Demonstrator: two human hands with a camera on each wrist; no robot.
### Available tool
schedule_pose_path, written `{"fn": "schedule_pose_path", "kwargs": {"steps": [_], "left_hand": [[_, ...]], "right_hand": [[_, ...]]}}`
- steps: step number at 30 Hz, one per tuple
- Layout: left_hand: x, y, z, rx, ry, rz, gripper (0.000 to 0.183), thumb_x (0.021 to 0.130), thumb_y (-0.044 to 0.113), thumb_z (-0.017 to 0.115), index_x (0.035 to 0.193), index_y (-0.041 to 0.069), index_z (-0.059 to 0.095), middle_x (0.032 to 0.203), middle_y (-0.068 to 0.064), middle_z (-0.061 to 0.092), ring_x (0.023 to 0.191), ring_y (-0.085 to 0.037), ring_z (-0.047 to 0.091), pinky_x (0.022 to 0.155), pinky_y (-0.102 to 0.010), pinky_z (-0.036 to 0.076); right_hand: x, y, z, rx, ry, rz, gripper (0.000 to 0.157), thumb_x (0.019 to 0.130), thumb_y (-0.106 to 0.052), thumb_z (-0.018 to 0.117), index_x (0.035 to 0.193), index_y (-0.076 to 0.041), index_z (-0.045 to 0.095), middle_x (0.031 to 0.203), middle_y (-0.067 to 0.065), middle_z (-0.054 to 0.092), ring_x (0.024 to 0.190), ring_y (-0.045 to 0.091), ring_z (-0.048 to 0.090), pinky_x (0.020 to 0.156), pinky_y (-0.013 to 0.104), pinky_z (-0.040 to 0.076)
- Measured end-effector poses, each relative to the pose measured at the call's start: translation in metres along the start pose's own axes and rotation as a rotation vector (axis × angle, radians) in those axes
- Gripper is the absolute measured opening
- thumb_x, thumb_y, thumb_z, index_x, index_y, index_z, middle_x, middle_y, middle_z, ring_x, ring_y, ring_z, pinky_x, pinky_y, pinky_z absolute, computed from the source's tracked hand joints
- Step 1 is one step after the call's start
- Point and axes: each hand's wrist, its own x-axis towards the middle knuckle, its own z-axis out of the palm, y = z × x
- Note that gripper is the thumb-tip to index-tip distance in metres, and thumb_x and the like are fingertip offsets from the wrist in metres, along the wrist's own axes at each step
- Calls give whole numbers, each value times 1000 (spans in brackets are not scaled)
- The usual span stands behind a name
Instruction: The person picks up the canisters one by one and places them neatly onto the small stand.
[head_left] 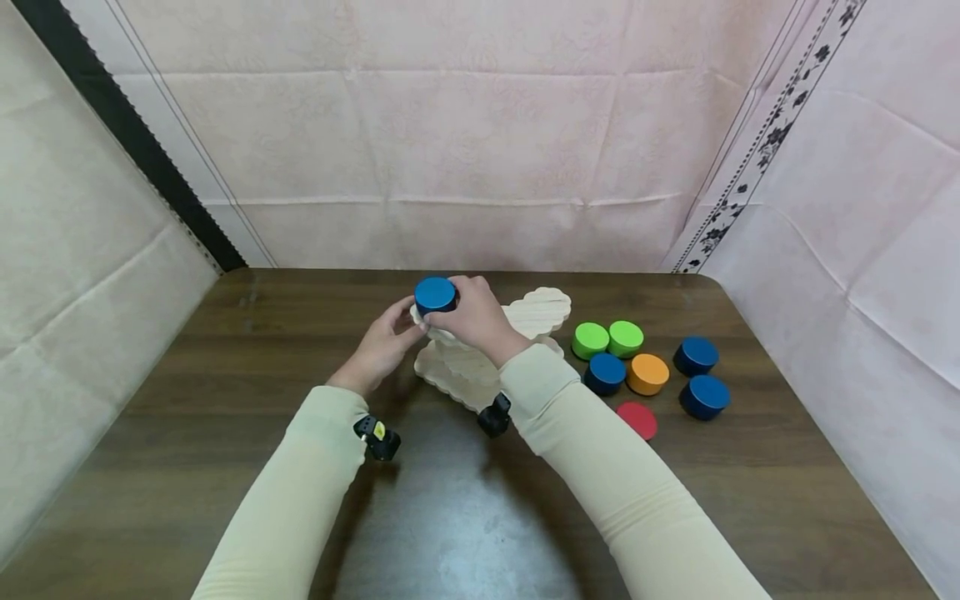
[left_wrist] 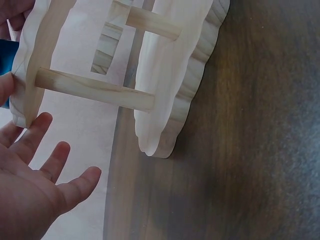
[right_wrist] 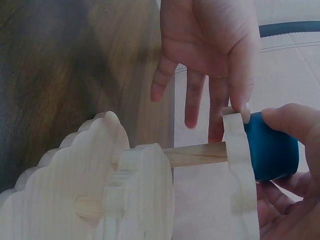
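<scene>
A pale wooden stand of wavy-edged, cloud-shaped boards (head_left: 457, 373) rises in tiers at the middle of the table. Round dowels (left_wrist: 95, 89) join its tiers in the left wrist view. On its top board (right_wrist: 240, 175) sits a blue cylinder block (head_left: 435, 294). My right hand (head_left: 483, 321) grips this block from the right, thumb on its near side and fingers curled round behind. With thumb above and index finger below, my left hand (head_left: 375, 354) pinches the left edge of the top board; its other fingers (left_wrist: 56, 159) spread loosely beneath.
Right of the stand lie green blocks (head_left: 626, 338), an orange block (head_left: 648, 374), a red disc-like block (head_left: 637, 420) and several blue blocks (head_left: 704, 397). The brown wooden table (head_left: 465, 525) ends at a pale cloth backdrop (head_left: 480, 150), with cloth on both sides.
</scene>
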Motion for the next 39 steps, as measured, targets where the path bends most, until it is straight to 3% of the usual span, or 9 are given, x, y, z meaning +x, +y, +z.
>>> {"fn": "schedule_pose_path", "kwargs": {"steps": [11, 21, 31, 39], "left_hand": [[2, 0, 3, 10, -7, -17, 62, 100, 31, 52, 154, 16, 23, 155, -12, 30, 141, -33, 29, 110, -60, 27], [3, -1, 4, 7, 4, -24, 62, 101, 30, 51, 154, 16, 23, 155, -13, 30, 141, -34, 29, 111, -57, 28], [4, -4, 4, -10, 33, -48, 63, 100, 29, 52, 154, 16, 23, 154, -14, 32, 142, -35, 27, 111, -58, 28], [5, -5, 3, -10, 54, -55, 63, 99, 30, 54, 154, 17, 25, 154, -14, 32, 142, -33, 29, 111, -56, 28]], "right_hand": [[-1, 0, 0, -56, -6, 23, 67, 84, -33, 74, 138, -3, 48, 135, 15, 49, 124, 29, 46, 102, 47, 44], [-9, 1, -1, -161, 49, 0, 77, 82, -38, 76, 144, -8, 41, 134, 13, 47, 119, 25, 49, 100, 45, 46], [-26, 6, -14, -357, 115, -126, 79, 82, -48, 73, 145, -11, 42, 135, 10, 48, 125, 24, 46, 97, 40, 49], [-48, 20, -36, -371, 182, -254, 77, 83, -46, 73, 144, -10, 43, 137, 12, 47, 124, 27, 46, 97, 41, 49]]}}
